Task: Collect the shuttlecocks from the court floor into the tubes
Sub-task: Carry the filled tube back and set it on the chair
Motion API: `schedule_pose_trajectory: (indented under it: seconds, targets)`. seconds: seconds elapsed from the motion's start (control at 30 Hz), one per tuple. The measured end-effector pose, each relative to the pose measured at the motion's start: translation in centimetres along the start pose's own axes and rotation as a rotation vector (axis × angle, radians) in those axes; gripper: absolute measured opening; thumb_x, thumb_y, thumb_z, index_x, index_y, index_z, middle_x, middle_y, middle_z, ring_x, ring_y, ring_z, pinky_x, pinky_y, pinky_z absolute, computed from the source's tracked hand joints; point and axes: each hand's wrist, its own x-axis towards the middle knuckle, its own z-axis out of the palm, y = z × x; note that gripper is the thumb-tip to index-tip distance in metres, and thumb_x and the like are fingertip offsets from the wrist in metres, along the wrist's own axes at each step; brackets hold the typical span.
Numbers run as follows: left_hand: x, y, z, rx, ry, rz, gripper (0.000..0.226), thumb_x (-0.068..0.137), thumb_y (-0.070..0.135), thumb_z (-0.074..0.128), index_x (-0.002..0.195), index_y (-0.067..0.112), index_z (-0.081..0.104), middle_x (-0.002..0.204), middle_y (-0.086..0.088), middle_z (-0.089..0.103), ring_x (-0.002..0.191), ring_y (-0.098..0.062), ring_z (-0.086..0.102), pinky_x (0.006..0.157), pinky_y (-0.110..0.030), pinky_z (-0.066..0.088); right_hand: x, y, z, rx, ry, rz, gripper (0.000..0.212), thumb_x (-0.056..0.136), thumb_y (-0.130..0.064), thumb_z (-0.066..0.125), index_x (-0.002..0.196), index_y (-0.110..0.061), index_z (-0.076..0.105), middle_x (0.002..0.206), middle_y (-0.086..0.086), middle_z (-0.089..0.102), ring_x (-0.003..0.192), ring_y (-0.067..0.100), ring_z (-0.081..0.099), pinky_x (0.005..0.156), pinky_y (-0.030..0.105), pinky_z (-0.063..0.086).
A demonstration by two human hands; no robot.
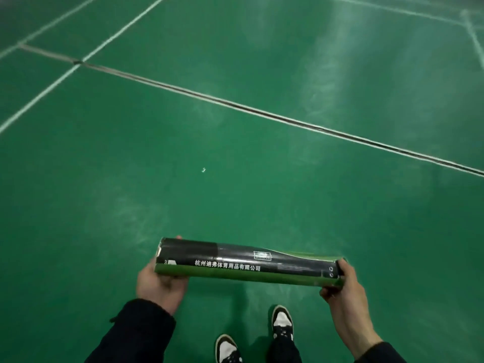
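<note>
**Both hands on one shuttlecock tube, held level over the court**

Now the left hand [159, 280] cups the black end of a shuttlecock tube [246, 263] from below, fingers wrapped round its far side and the thumb near the rim. The right hand [340, 286] clamps the opposite, green-edged end, thumb on top and fingers curled beneath. The tube lies nearly horizontal between them, above the person's feet, its black-and-green wrap showing a row of white Chinese characters. Whether its ends are capped or open cannot be told.

Dark sleeves [141, 334] cover both forearms. Below the tube stand two black-and-white sneakers [282, 323], the right foot slightly ahead.

Further out, on the green court floor [262, 179], lies one small white fleck [203, 169], too tiny to identify. Beyond it a dark seam edged with white [262, 111] runs diagonally across the court, and white court lines [52, 85] cross the upper left.
</note>
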Motion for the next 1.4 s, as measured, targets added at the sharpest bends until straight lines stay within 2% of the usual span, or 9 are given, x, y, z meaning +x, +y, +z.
schedule_pose_trajectory:
  seconds: [0.1, 0.27, 0.43, 0.6, 0.73, 0.97, 1.07, 1.27, 1.4]
  targets:
    - [-2.1, -2.2, 6.4, 0.006, -0.089, -0.109, 0.07, 0.013, 0.016, 0.101, 0.08, 0.006, 0.084, 0.09, -0.015, 0.08, 0.082, -0.025, 0.08, 0.077, -0.045, 0.066, -3.0, -1.9, -5.4, 0.149, 0.145, -0.059, 0.028, 0.104, -0.035, 0.053, 0.089, -0.015, 0.066, 0.078, 0.002, 0.058, 0.071, 0.016, 0.044, 0.064, 0.035, 0.035]
    - [-8.0, -9.8, 13.0, 0.306, -0.161, -0.306, 0.019, 0.102, 0.02, 0.054, 0.109, 0.01, 0.069, 0.103, -0.017, 0.073, 0.099, -0.027, 0.068, 0.08, -0.042, 0.063, -8.7, -1.0, -16.7, 0.372, 0.388, -0.066, 0.027, 0.102, -0.035, 0.055, 0.09, -0.013, 0.066, 0.082, 0.003, 0.059, 0.068, 0.014, 0.044, 0.059, 0.033, 0.034]
    - [-13.6, -17.9, 14.9, 0.835, -0.296, -0.249, 0.018, 0.1, 0.009, 0.052, 0.099, 0.014, 0.069, 0.102, -0.013, 0.07, 0.082, -0.023, 0.067, 0.071, -0.037, 0.056, -15.2, 4.4, -28.3, 0.493, 0.54, -0.057, 0.026, 0.101, -0.037, 0.059, 0.091, -0.014, 0.067, 0.079, 0.001, 0.058, 0.063, 0.012, 0.044, 0.057, 0.029, 0.037]
    - [-22.6, -27.3, 13.0, 1.291, -0.52, -0.096, 0.046, 0.102, 0.06, 0.048, 0.1, 0.017, 0.064, 0.098, -0.01, 0.068, 0.086, -0.025, 0.064, 0.085, -0.042, 0.053, -22.0, 11.3, -37.1, 0.658, 0.697, -0.047, 0.029, 0.1, -0.047, 0.057, 0.088, -0.021, 0.062, 0.069, -0.003, 0.06, 0.053, 0.009, 0.053, 0.052, 0.026, 0.038]
    - [-28.0, -33.5, 10.7, 1.434, -0.661, -0.092, 0.027, 0.107, 0.034, 0.054, 0.086, 0.016, 0.054, 0.085, -0.005, 0.057, 0.073, -0.019, 0.056, 0.064, -0.033, 0.047, -28.6, 17.2, -42.5, 0.723, 0.773, 0.001, 0.036, 0.099, -0.053, 0.056, 0.083, -0.021, 0.061, 0.065, -0.004, 0.06, 0.052, 0.009, 0.05, 0.056, 0.028, 0.039]
    - [-34.4, -41.7, 6.3, 1.631, -0.744, -0.214, 0.024, 0.106, 0.019, 0.053, 0.082, 0.018, 0.055, 0.083, -0.002, 0.058, 0.072, -0.015, 0.059, 0.061, -0.031, 0.049, -38.0, 24.9, -46.3, 0.88, 0.993, 0.05, 0.04, 0.099, -0.058, 0.052, 0.078, -0.024, 0.057, 0.072, -0.004, 0.054, 0.061, 0.01, 0.045, 0.06, 0.027, 0.038]
    - [-36.9, -45.3, 6.1, 1.773, -0.898, -0.275, 0.024, 0.104, 0.023, 0.052, 0.083, 0.022, 0.063, 0.084, 0.0, 0.063, 0.074, -0.015, 0.059, 0.053, -0.024, 0.049, -41.3, 27.1, -46.6, 0.936, 1.153, 0.035, 0.04, 0.102, -0.055, 0.049, 0.082, -0.023, 0.058, 0.076, -0.003, 0.054, 0.064, 0.01, 0.044, 0.062, 0.025, 0.038]
    - [-43.1, -51.9, 4.3, 2.034, -1.275, -0.384, 0.031, 0.107, 0.038, 0.055, 0.084, 0.019, 0.065, 0.08, -0.002, 0.064, 0.069, -0.018, 0.06, 0.062, -0.032, 0.049, -48.1, 31.7, -42.9, 1.15, 1.47, 0.093, 0.04, 0.102, -0.054, 0.05, 0.081, -0.021, 0.058, 0.069, -0.005, 0.054, 0.056, 0.008, 0.044, 0.057, 0.025, 0.038]
    - [-48.5, -54.8, 0.9, 2.022, -1.587, -0.448, 0.026, 0.102, 0.025, 0.061, 0.08, 0.014, 0.069, 0.081, -0.007, 0.07, 0.077, -0.028, 0.064, 0.072, -0.038, 0.055, -52.8, 34.7, -39.2, 1.354, 1.701, 0.082, 0.037, 0.1, -0.054, 0.054, 0.088, -0.02, 0.062, 0.069, -0.004, 0.057, 0.056, 0.01, 0.047, 0.055, 0.027, 0.039]
